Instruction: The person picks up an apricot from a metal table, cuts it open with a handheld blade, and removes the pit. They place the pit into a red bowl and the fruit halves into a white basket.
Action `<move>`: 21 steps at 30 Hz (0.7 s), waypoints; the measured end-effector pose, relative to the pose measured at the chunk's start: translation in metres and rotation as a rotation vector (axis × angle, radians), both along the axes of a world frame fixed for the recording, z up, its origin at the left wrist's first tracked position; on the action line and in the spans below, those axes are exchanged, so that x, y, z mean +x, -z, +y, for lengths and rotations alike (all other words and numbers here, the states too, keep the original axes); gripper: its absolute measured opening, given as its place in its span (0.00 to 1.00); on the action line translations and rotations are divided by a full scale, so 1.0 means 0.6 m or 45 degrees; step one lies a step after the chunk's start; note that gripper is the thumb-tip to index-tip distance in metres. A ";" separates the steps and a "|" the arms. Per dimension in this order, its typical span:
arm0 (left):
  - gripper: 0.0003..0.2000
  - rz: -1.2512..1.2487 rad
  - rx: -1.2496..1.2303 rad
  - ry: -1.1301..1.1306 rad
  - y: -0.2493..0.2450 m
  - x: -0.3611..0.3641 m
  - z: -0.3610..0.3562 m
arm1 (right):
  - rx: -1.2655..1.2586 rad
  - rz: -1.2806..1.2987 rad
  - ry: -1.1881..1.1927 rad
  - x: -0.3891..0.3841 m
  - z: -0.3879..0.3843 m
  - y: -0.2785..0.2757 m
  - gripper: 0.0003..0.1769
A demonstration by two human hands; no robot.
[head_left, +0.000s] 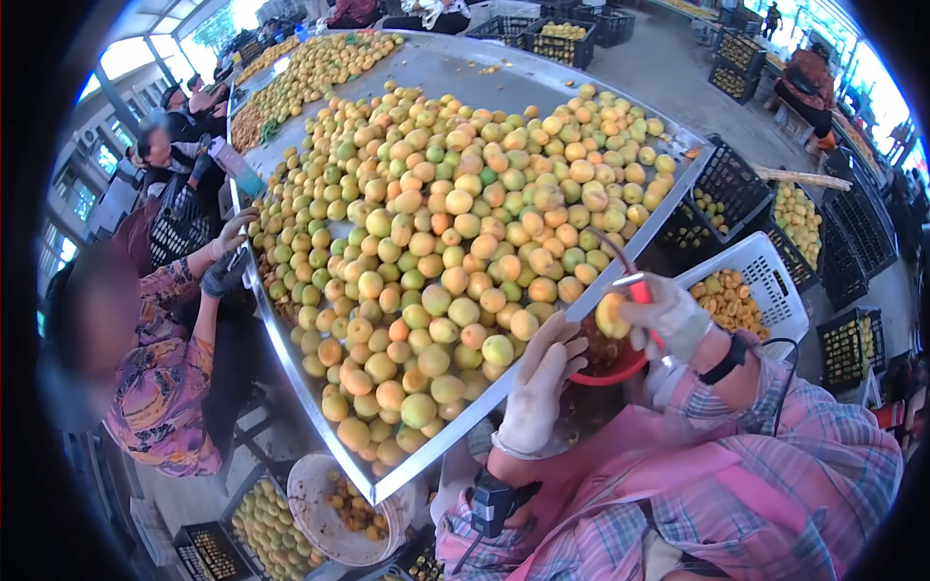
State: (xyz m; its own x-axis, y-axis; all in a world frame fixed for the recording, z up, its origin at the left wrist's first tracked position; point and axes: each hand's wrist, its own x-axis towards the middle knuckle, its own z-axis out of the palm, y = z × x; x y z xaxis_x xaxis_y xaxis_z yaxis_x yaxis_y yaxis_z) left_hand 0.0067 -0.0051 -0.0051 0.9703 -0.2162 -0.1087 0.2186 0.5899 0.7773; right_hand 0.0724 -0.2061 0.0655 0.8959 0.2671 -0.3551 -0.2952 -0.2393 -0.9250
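Observation:
My right hand, in a whitish glove, is closed around a red-handled tool with a thin curved metal end. A yellow apricot is at its fingertips, above a red bowl whose contents are partly hidden. By the table's metal rim is my left hand, also gloved, its fingers stretched out and nothing visible in them. A big heap of yellow, orange and greenish apricots covers the metal table beside both hands.
A white plastic basket of apricot pieces stands at the right, near black crates. A white bucket sits below the table corner. Across the table, a person in a patterned top has hands at the rim. Others sit farther back.

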 end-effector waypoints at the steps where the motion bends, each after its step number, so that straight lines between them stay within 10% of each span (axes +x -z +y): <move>1: 0.26 0.017 -0.027 -0.027 -0.001 0.000 0.004 | -0.003 -0.076 0.058 0.006 -0.027 0.001 0.19; 8: 0.22 0.157 -0.012 -0.233 0.006 0.005 0.027 | -0.584 -0.293 0.374 0.009 -0.266 -0.014 0.17; 10: 0.21 0.258 -0.060 -0.328 0.014 0.004 0.030 | -1.351 -1.056 0.125 0.017 -0.363 0.051 0.16; 14: 0.20 0.290 -0.058 -0.354 0.025 0.004 0.034 | -0.782 -0.375 0.423 -0.018 -0.284 -0.009 0.15; 21: 0.18 0.347 -0.075 -0.339 0.028 0.007 0.039 | -0.211 -0.286 0.196 0.025 -0.121 -0.048 0.18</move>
